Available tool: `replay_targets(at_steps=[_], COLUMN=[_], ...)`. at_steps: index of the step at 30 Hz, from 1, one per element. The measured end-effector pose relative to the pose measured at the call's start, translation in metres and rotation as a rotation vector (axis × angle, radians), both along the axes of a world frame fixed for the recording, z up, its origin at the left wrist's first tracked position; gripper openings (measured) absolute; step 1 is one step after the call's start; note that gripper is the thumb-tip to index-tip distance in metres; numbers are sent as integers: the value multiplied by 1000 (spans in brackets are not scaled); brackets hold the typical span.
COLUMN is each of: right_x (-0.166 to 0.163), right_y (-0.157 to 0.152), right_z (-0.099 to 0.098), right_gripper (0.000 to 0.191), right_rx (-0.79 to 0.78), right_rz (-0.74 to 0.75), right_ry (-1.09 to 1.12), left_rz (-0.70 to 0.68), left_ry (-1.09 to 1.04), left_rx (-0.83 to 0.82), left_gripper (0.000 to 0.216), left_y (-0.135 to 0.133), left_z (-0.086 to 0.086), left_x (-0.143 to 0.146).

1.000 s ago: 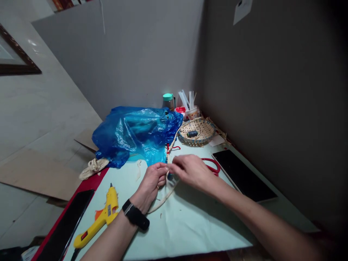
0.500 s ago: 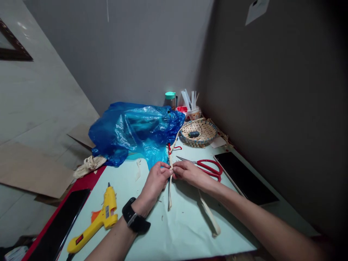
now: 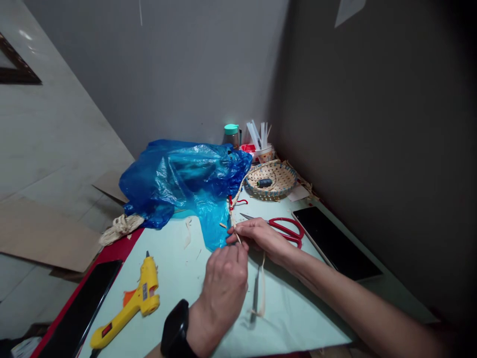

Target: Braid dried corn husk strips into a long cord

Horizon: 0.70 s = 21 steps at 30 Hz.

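Note:
A thin pale fibre strand [image 3: 233, 217], braided or twisted, runs toward me from beside the blue bag, with a red tie [image 3: 231, 204] around its upper part. My right hand [image 3: 259, 236] pinches the strand just below the tie. Closer to me, my left hand [image 3: 225, 278], wearing a black watch [image 3: 176, 328], is closed in a fist on the strand's near end; its fingertips are hidden. A loose pale strip [image 3: 263, 293] dangles under my right hand, blurred. Red-handled scissors [image 3: 286, 228] lie just beyond my right wrist.
A yellow glue gun [image 3: 139, 298] lies at left, near a black phone-like slab [image 3: 84, 308]. A blue plastic bag [image 3: 182, 174] fills the back left. Behind are a woven basket [image 3: 278, 181] with a thread spool [image 3: 264, 183] and a cup of glue sticks [image 3: 265, 155]. A tablet [image 3: 331, 241] lies right.
My left hand has moved nearer me and turned knuckles up, closing on the strand. My right hand stays near the tie. The loose strip has swung left.

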State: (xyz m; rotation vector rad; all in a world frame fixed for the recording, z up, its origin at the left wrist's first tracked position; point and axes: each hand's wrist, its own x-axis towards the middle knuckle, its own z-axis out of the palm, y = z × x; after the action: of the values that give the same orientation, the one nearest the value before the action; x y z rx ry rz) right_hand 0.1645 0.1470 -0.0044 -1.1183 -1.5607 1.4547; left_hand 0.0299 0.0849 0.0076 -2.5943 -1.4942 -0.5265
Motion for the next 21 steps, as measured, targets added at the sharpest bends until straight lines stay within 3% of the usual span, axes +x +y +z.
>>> replay_targets(at_steps=[2,4,5,8,11,13,15,18,21], right_x=[0,0,0,-1,-2,0,3,7,9], right_y=[1,1,1,-1,-2,-1,1,2,-5], right_z=[-2,-2,-1,2,3,2,2,8,19], right_gripper=[30,27,28,30,32,30,25,19,23], right_rx=[-95,-143,-140,-142,-149,-135,-116,2,281], right_rz=[-1,-17,-25,-21,21,48,75,145,141], right_ry=[114,168,165,160,153,129,98,-43,-537], left_rz=[-37,-82,-89,106,1,-78,-89,-44,37], left_ry=[34,-99,-222,-705,-1142,-1270,-1326,-1385,-1352], left_rx=[-3,-97,-167,-386,-1003,-1288,-1352,-1311,-1271], left_gripper=[32,24,22,17,15,20,23,28,30], left_y=[-5,1,8,35,59,67,69,66,64], left_z=[0,8,13,21,13,4,-2,-6,-7], left_x=[1,-3,-7,-17,-20,-19,-18,-17,-16])
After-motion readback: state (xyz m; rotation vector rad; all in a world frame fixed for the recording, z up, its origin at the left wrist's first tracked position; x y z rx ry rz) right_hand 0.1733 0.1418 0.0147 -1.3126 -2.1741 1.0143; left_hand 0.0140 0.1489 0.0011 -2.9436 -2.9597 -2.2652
